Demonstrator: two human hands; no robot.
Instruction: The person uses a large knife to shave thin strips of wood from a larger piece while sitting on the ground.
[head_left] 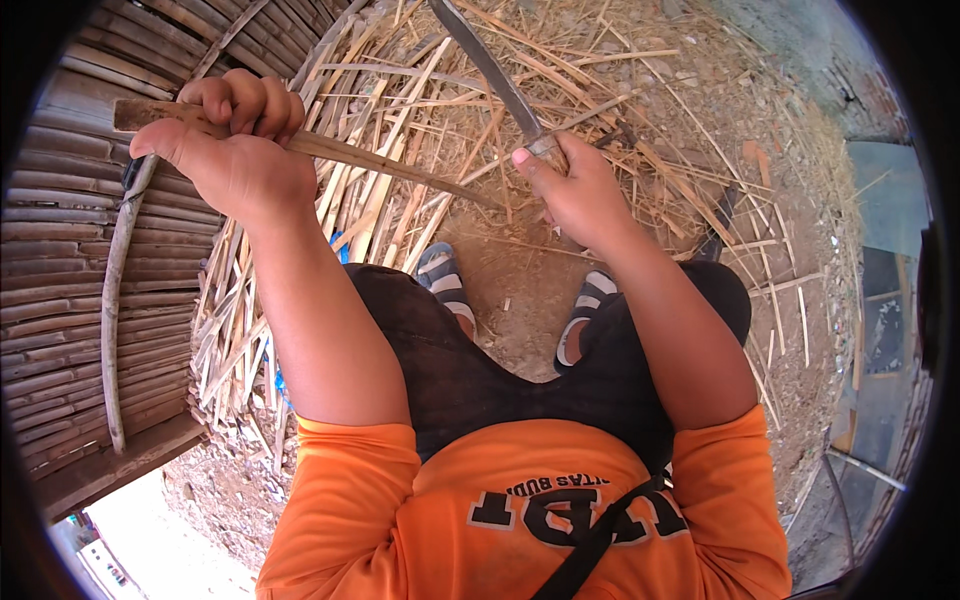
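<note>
My left hand (245, 150) is raised at the upper left, its fingers wrapped round a long wooden stick (385, 165). One thick end of the stick juts out past the thumb, and the other end slants down toward the middle. At the upper centre my right hand (580, 190) grips a machete (490, 75) by its handle. The long dark blade points up and to the left, away from me, with its tip cut off by the picture's top edge. Blade and stick appear apart.
Split wood strips (390, 210) lie heaped on the ground ahead and to the left. A slatted bamboo wall (60, 280) stands close on my left. My sandalled feet (450, 285) rest on bare earth between strips. Grey panels (885, 300) line the right side.
</note>
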